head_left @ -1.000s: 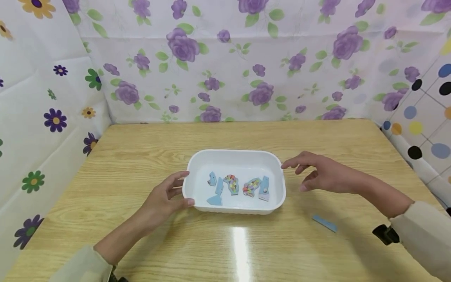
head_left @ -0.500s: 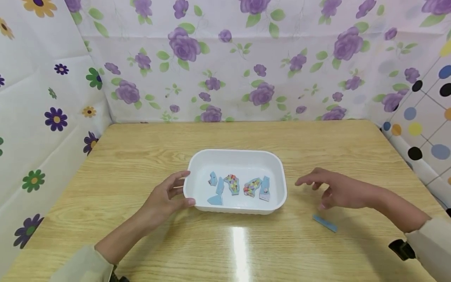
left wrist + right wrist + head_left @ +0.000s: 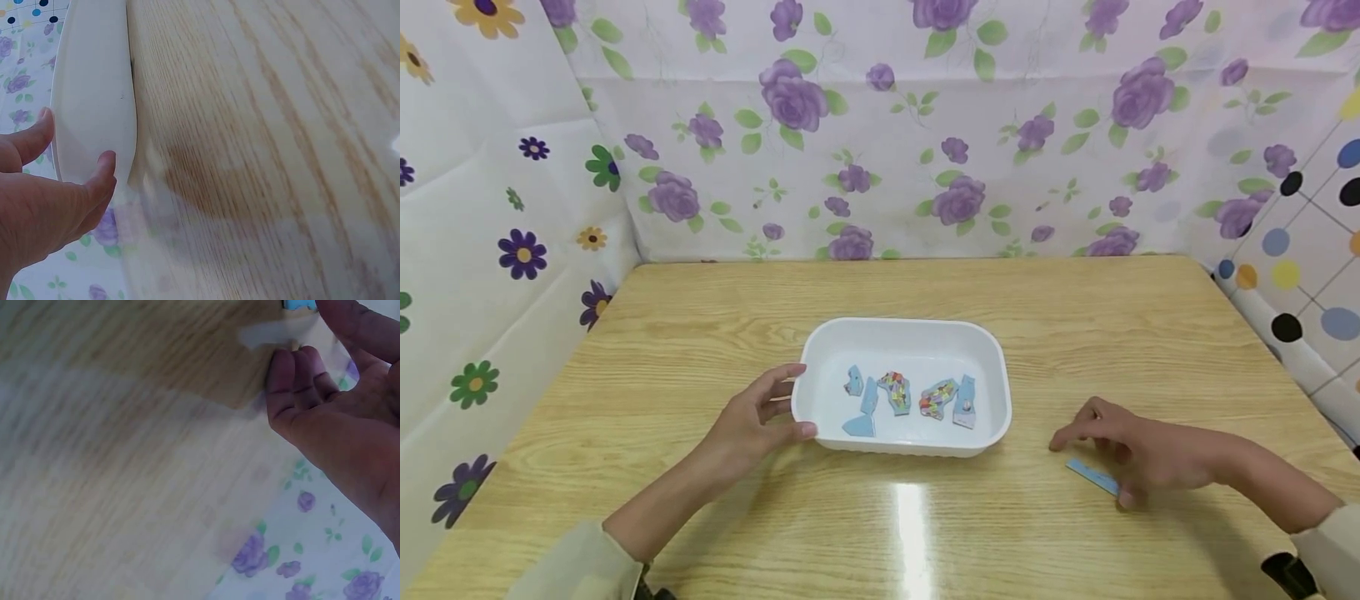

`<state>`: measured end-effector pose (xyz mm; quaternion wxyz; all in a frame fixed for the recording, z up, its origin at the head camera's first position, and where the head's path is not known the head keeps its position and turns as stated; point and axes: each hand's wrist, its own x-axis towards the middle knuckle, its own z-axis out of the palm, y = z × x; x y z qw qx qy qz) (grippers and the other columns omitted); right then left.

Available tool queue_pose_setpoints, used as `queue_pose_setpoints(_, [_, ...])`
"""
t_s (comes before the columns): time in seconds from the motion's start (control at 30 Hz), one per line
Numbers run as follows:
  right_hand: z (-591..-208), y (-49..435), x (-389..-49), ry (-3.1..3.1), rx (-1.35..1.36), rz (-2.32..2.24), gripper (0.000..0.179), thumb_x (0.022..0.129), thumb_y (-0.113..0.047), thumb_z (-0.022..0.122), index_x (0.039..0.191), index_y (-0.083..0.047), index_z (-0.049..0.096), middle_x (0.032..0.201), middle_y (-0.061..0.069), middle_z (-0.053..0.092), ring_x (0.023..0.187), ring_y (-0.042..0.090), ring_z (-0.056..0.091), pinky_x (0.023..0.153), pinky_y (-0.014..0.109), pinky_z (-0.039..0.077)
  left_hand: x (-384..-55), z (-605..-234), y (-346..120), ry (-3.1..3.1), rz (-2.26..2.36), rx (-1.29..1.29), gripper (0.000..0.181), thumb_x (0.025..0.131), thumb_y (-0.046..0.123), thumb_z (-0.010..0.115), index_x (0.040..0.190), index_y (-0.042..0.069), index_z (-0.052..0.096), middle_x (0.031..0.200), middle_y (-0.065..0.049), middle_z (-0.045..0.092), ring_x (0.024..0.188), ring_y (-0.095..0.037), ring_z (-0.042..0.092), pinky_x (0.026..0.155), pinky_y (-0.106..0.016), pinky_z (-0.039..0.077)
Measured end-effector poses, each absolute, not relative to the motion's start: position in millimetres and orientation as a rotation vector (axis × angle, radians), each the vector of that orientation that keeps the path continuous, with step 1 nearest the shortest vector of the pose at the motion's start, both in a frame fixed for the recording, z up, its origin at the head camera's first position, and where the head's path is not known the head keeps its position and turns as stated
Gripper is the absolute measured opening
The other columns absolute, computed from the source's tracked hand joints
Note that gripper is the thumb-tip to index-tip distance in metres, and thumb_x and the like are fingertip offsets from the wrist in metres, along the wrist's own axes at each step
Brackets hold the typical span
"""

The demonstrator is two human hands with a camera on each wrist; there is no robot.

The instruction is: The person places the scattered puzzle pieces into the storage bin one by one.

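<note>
A white plastic tub (image 3: 902, 446) stands on the table, holding several cut puzzle-like pieces: plain blue ones and a multicoloured piece (image 3: 895, 392) among them. At its left end my left hand (image 3: 747, 429) holds the rim, thumb at the near corner and fingers farther back. The left wrist view shows that hand (image 3: 56, 200) against the tub's outer wall (image 3: 94, 94). A narrow blue piece (image 3: 1092, 476) lies on the table right of the tub. Just over it is my right hand (image 3: 1138, 450), thumb by its near end and index finger beyond its far end, not gripping it.
The wood-grain table (image 3: 700, 317) reaches back to a purple-flowered cloth (image 3: 887, 167). A flower-print cloth (image 3: 490, 292) hangs at the left and a dotted cloth (image 3: 1307, 242) at the right.
My right hand has moved from beside the tub's right end, down and rightward to the narrow blue piece on the table. My left hand stays at the tub's left end.
</note>
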<state>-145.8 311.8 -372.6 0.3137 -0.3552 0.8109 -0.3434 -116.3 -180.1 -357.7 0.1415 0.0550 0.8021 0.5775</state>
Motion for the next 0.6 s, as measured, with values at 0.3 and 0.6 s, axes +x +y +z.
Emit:
queue_pose_setpoints(0.3, [-391.3, 318.3, -136.4, 2.272, -1.181, -0.955, 0.073, 0.067, 0.001, 0.079, 0.132, -0.019, 0.052, 0.116, 0.006, 0.037, 0.087, 0.014, 0.034, 0.060, 0.029, 0.036, -116.2, -358.0, -179.7, 2.315, 1.669, 0.163, 0.077, 0.083, 0.022, 0.077, 0.147, 0.015, 0.034, 0.141, -0.015, 0.044, 0.131, -0.032, 0.045, 0.096, -0.035, 0.050])
queue_pose_setpoints(0.6, [-395.9, 319.7, -135.3, 2.337, -1.133, -0.977, 0.062, 0.067, -0.009, 0.082, 0.122, -0.023, 0.057, 0.113, 0.003, 0.036, 0.089, 0.013, 0.033, 0.061, 0.030, 0.036, -115.9, -357.7, -179.6, 2.320, 1.668, 0.166, 0.076, 0.084, 0.021, 0.076, 0.147, 0.015, 0.034, 0.140, -0.015, 0.044, 0.131, -0.032, 0.045, 0.095, -0.034, 0.050])
